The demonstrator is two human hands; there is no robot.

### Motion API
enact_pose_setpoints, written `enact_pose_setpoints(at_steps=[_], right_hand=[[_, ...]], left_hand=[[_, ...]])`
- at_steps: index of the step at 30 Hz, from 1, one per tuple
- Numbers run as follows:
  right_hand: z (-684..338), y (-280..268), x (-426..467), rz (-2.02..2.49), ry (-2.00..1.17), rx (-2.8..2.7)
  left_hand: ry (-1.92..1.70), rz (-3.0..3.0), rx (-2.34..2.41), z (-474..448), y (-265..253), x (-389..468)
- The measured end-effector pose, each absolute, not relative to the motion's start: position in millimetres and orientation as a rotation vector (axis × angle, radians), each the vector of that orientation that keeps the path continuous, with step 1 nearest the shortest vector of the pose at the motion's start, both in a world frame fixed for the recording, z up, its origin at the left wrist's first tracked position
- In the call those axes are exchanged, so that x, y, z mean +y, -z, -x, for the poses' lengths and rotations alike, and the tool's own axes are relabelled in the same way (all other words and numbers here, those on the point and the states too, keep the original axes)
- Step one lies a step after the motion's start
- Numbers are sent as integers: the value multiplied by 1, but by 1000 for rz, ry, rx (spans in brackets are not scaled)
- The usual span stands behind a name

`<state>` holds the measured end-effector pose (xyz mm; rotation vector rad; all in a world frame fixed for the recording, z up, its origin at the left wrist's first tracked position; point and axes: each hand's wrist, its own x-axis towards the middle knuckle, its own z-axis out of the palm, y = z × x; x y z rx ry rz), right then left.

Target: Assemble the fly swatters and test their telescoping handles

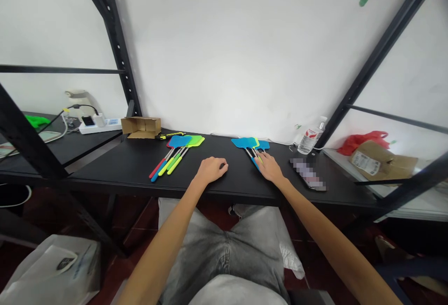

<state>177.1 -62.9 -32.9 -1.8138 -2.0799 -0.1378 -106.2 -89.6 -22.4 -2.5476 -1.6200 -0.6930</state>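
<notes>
My left hand (210, 170) rests on the black tabletop with its fingers curled in and nothing visible in them. To its left lies a fanned bunch of fly swatters (180, 142), with blue and yellow-green heads and red, blue, green and yellow-green handles. My right hand (270, 167) is over the handles of a second group of fly swatters (245, 143), its fingers closed around part of them. That group has blue heads and a yellow-green one between; a blue handle sticks out beside the thumb. Most of the other handles are hidden under the hand.
A phone (308, 174) and a water bottle (311, 137) are right of my right hand. An open cardboard box (141, 127) and a yellow-black utility knife (171, 135) lie back left. Black metal posts (117, 39) flank the table (122, 167); a white wall stands behind.
</notes>
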Motion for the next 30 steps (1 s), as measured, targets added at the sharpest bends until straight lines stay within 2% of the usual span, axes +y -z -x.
enact_pose_setpoints(at_steps=[7,23,30], right_hand=[[-182,38,-65,1641,152,-2231],[-177,38,-101,1705,159,-2123],[-190,36,-89,1801,213,-2088]], left_hand=[[702,2539,-1621,106,22,-91],[682,2519,-1663,105,18,-95],[700,2519,-1643,106,20,-94]])
